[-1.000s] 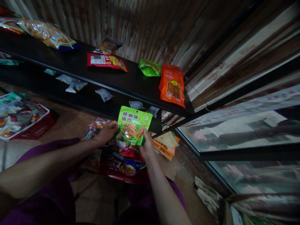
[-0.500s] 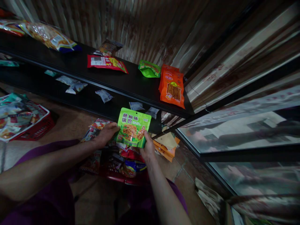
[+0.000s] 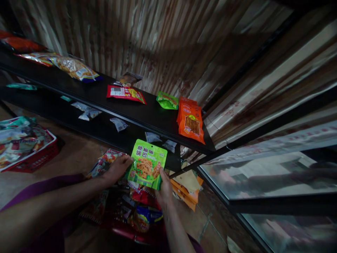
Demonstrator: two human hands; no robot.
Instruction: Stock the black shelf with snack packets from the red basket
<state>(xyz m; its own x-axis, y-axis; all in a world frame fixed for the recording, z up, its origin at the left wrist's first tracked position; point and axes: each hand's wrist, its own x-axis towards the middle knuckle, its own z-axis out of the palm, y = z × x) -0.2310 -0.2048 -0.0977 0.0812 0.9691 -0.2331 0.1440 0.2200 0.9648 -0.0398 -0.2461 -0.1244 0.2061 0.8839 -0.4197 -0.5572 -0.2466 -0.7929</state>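
Note:
Between my two hands I hold a bright green snack bag (image 3: 147,164), its printed front facing me. My left hand (image 3: 119,169) pinches its left edge, and my right hand (image 3: 165,188) grips the lower right edge, thumb on the front. Just beneath, several snack packets, among them a blue and yellow one (image 3: 149,214), lie in a red container (image 3: 126,233) at my lap. Beyond the bag, the black upper shelf (image 3: 86,90) carries another green bag (image 3: 167,101), orange snack bags (image 3: 191,121) and a red packet (image 3: 126,94).
Small silver packets (image 3: 119,124) lie on the lower shelf (image 3: 52,112). On the floor at left stands a red basket (image 3: 42,154) full of packets. Orange and tan packaging (image 3: 186,186) lies right of my hands. A dark frame with glassy panels (image 3: 252,175) borders the right side.
The view has tilted upward, so the shelves and my hands appear lower. Both hands still hold the green snack bag, in much the same place relative to the shelf.

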